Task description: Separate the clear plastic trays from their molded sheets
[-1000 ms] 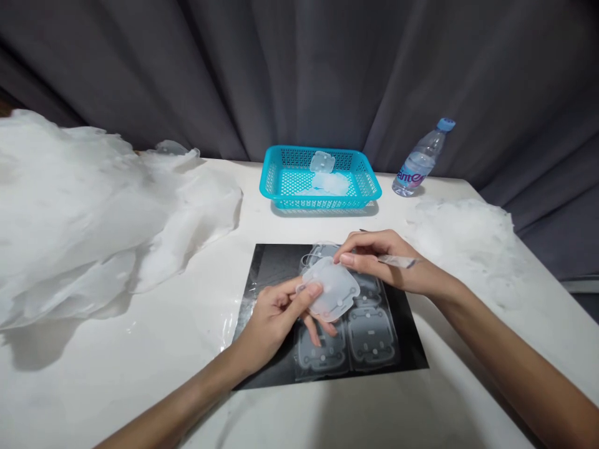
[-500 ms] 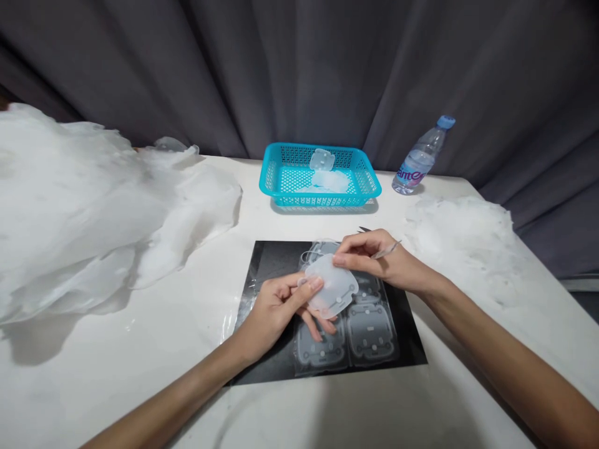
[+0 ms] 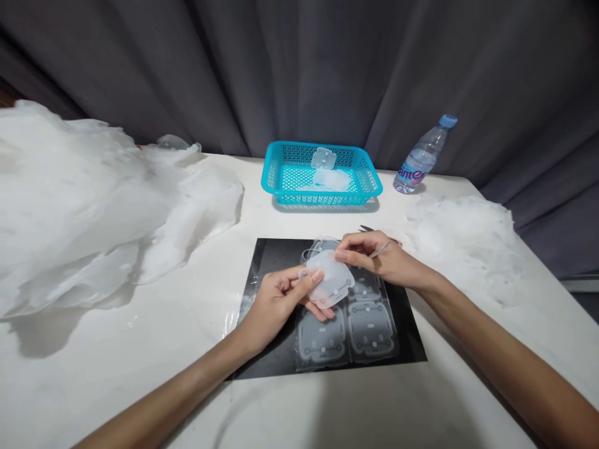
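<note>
A thin, translucent white piece with rounded corners and notched edges (image 3: 334, 280) is held up between my hands. My left hand (image 3: 285, 299) pinches its left side, thumb on top and fingers beneath. At the upper right edge, the thumb and forefinger of my right hand (image 3: 369, 252) grip the same piece. A thin metallic tool (image 3: 381, 249) is tucked in my right hand; dark pointed tips show past the knuckles, and the rest is hidden. Underneath, clear sheets with similar outlined shapes (image 3: 372, 330) lie on a black mat (image 3: 266, 337).
Behind the mat stands a blue perforated basket (image 3: 322, 198) holding similar translucent pieces (image 3: 324, 158). A water bottle (image 3: 421, 159) is to its right. Crumpled white translucent sheeting (image 3: 93, 206) is heaped at left, with a smaller pile (image 3: 468, 243) at right.
The held piece has tilted slightly and shifted a little up and left. My left fingers below it have drawn in closer to it. Both hands keep their hold.
</note>
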The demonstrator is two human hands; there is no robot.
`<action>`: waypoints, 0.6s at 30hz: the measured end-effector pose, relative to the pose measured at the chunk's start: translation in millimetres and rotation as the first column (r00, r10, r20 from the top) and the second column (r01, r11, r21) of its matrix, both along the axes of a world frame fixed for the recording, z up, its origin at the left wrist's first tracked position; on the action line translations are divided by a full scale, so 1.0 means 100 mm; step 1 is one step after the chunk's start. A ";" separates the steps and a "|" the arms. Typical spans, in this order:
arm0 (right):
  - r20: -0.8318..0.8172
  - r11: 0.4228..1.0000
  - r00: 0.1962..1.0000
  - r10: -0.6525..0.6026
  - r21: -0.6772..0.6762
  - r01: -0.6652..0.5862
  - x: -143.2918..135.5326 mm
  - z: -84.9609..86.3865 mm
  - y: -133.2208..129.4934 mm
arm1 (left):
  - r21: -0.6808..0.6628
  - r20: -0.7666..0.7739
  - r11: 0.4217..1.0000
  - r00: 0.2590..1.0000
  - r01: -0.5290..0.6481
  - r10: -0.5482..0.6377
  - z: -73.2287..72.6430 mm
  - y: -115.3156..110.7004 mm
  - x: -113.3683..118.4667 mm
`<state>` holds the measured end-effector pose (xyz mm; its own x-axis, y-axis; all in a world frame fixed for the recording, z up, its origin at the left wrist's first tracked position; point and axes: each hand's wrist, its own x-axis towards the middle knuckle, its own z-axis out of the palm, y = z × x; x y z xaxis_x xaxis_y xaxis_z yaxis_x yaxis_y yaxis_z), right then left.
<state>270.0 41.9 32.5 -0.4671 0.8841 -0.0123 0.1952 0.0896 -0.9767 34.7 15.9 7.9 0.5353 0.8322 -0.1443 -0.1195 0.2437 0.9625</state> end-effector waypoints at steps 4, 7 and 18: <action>0.004 1.000 1.000 0.002 -0.010 -0.002 0.01 -0.04 0.01 | -0.006 -0.010 1.000 1.000 -0.008 0.008 -0.02 0.01 0.01; 0.014 1.000 1.000 -0.026 -0.011 0.026 0.02 -0.06 0.02 | -0.009 -0.012 1.000 1.000 0.002 -0.002 -0.02 0.00 0.00; 0.070 0.994 0.997 -0.043 0.104 0.036 0.12 -0.09 0.07 | -0.058 -0.017 0.998 1.000 0.016 -0.017 -0.08 -0.01 0.02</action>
<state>281.6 48.4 23.8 -0.4328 0.9002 0.0474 0.2703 0.1797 -0.9459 36.6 14.8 0.3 0.5462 0.8132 -0.2011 -0.0984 0.3007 0.9486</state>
